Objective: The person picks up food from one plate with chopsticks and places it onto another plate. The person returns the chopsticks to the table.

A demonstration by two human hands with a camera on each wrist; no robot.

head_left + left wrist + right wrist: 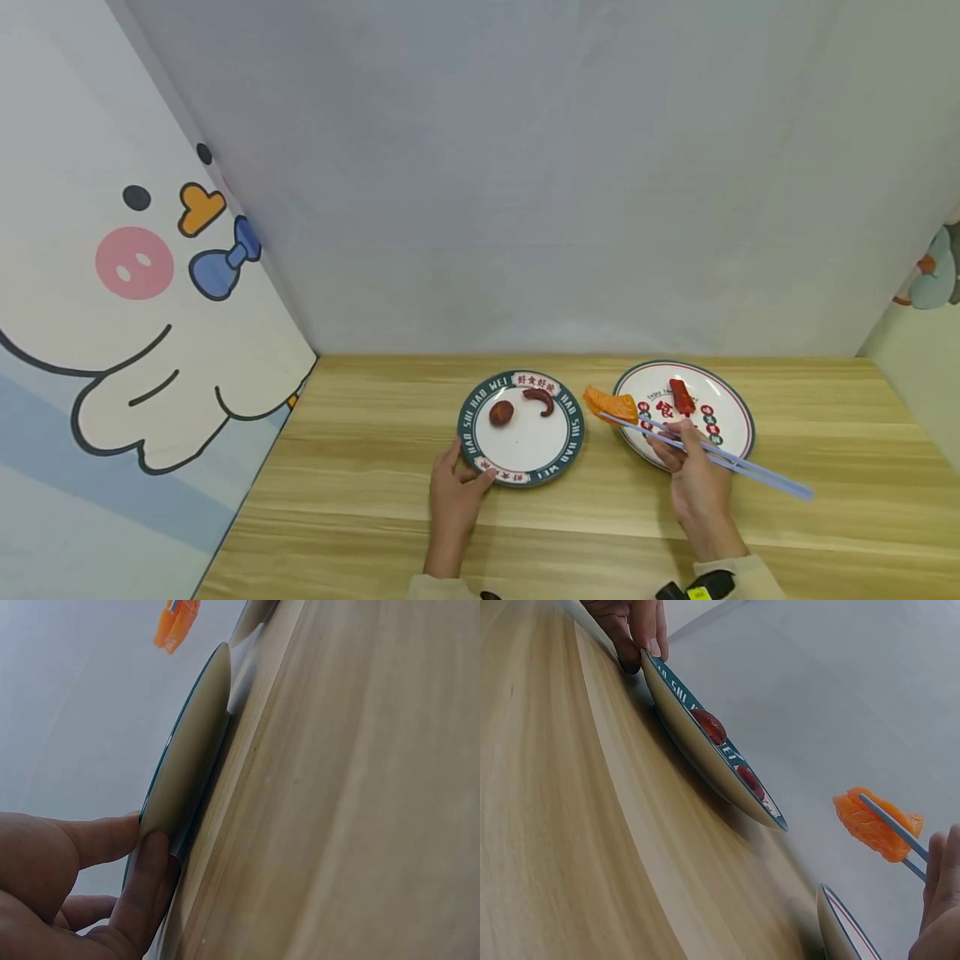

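Pinching an orange, salmon-like piece [613, 405] between the tips of pale purple chopsticks [787, 487], with the right hand [697, 487] curled around the shafts, over a wood-grain counter [337, 467]. Held clear of both plates in the right wrist view; seen from the head camera in the space between them, just beside the left edge of the red-lined plate [720, 396]. Gripping, on the other side, the near left rim of the green-banded plate [517, 446] with the left hand [457, 492], apparently to steady it. Showing on that plate a round, reddish-brown piece [501, 412] and, a little apart, a curved, dark red piece [546, 397]; on the red-lined plate, a small red piece [682, 397]. Looks, by the pose, like the transfer stage: past the pick-up, not yet at the set-down. Seems to call next for an unbroken pinch and a level shift leftward over the green-banded rim, then for lowering onto the bare white area nearer the person before parting the sticks. Calls too, most likely, for a firm left-hand grip against sliding. Cannot tell from these views the tightness of the pinch.
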